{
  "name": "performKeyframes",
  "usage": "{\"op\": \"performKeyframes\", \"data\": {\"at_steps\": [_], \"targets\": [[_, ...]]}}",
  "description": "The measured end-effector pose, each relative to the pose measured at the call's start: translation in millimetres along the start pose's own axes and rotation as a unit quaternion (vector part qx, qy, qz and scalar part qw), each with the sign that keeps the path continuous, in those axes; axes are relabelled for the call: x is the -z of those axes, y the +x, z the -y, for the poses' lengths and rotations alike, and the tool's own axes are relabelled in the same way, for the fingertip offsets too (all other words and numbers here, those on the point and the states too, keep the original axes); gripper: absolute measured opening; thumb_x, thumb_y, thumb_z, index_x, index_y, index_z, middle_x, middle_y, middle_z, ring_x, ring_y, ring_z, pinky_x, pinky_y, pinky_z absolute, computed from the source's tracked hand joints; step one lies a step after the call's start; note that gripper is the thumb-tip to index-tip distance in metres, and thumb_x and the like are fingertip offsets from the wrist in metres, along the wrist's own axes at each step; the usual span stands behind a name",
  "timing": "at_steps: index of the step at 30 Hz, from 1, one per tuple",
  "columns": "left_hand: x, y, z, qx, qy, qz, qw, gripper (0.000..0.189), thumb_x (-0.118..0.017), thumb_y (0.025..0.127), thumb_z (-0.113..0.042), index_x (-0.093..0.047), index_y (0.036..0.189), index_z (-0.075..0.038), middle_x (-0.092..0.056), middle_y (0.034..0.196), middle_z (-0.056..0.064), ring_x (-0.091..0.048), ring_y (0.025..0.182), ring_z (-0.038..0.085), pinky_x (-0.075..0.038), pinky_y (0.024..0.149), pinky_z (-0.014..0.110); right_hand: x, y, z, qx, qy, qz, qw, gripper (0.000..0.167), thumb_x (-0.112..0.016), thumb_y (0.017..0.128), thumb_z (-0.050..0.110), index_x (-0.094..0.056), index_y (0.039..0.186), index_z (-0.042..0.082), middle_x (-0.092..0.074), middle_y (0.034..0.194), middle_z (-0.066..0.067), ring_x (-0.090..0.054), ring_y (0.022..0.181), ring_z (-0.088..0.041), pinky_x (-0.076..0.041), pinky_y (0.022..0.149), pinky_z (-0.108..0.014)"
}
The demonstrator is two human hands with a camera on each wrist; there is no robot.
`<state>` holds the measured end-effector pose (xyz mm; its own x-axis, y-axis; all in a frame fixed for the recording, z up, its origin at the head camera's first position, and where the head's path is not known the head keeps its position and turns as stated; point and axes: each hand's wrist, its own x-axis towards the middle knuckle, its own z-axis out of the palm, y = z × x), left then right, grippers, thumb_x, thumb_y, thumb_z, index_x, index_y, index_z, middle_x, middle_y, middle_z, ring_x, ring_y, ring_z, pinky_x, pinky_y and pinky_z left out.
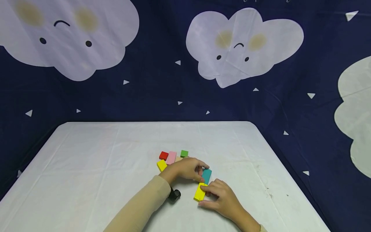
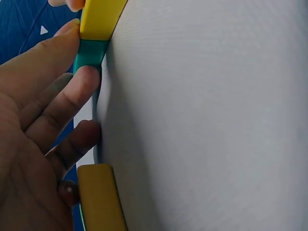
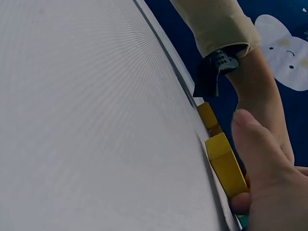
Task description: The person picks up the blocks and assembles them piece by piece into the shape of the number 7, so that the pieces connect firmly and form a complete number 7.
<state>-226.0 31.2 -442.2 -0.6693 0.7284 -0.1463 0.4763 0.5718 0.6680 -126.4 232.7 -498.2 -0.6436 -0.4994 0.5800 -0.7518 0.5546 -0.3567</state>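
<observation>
A teal block (image 1: pixel 206 176) lies end to end with a yellow block (image 1: pixel 200 192) on the white table. My left hand (image 1: pixel 188 168) holds the teal block between thumb and fingers. In the left wrist view, fingertips touch the teal block (image 2: pixel 91 53) near its joint with the yellow block (image 2: pixel 101 19). My right hand (image 1: pixel 221 198) grips the yellow block, its index finger at the upper side and thumb by the near end. The right wrist view has the yellow block (image 3: pixel 226 166) beside the right hand (image 3: pixel 274 178); that hand's other fingers are mostly hidden.
Behind the left hand sit a red block (image 1: pixel 163 155), a pink block (image 1: pixel 171 158), a green block (image 1: pixel 184 153), another yellow block (image 1: pixel 162 165) and a partly covered tan block (image 1: pixel 178 159). The white table (image 1: pixel 87 180) ends at a dark blue cloud-print cloth (image 1: pixel 159 96).
</observation>
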Motion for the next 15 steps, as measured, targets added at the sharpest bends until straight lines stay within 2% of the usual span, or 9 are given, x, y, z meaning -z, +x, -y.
{"op": "performKeyframes", "data": {"at_steps": [3,6,10,15], "targets": [[-0.4,0.3,1.2,-0.001,-0.008,-0.006,0.9999,0.058,-0.082,0.082,-0.031,-0.063,0.134,-0.018,-0.062,0.077,-0.013,-0.052,0.071,0.002,-0.044,0.072,0.017,0,0.4,-1,-0.005,0.011,-0.022,0.9997,0.035,-0.086,0.076,0.035,-0.077,0.103,0.016,-0.064,0.079,0.014,-0.05,0.072,0.001,-0.037,0.07,-0.007],[-0.4,0.5,4.4,-0.007,-0.039,-0.011,0.9992,0.058,-0.082,0.082,-0.027,-0.062,0.135,-0.014,-0.063,0.077,-0.011,-0.053,0.072,0.002,-0.045,0.072,0.017,-1,0.5,-2,-0.026,0.013,-0.041,0.9987,0.03,-0.086,0.076,0.031,-0.076,0.099,0.014,-0.064,0.077,0.013,-0.052,0.071,0.0,-0.039,0.068,-0.007],[1.6,-0.8,9.4,-0.019,-0.076,-0.022,0.9967,0.053,-0.08,0.084,-0.022,-0.064,0.132,-0.011,-0.064,0.079,-0.009,-0.054,0.072,0.004,-0.045,0.07,0.017,0,0.7,-2,-0.058,-0.014,-0.045,0.9972,0.036,-0.086,0.075,0.035,-0.075,0.101,0.013,-0.062,0.077,0.013,-0.051,0.072,-0.002,-0.039,0.067,-0.01],[5.7,-4.4,14.0,-0.01,-0.089,-0.045,0.995,0.047,-0.08,0.084,-0.023,-0.067,0.128,-0.014,-0.063,0.081,-0.009,-0.054,0.074,0.006,-0.047,0.071,0.018,0,1.0,-3,-0.078,-0.058,-0.039,0.9945,0.049,-0.086,0.072,0.043,-0.075,0.109,0.014,-0.057,0.077,0.017,-0.046,0.07,-0.001,-0.037,0.066,-0.014]]}}
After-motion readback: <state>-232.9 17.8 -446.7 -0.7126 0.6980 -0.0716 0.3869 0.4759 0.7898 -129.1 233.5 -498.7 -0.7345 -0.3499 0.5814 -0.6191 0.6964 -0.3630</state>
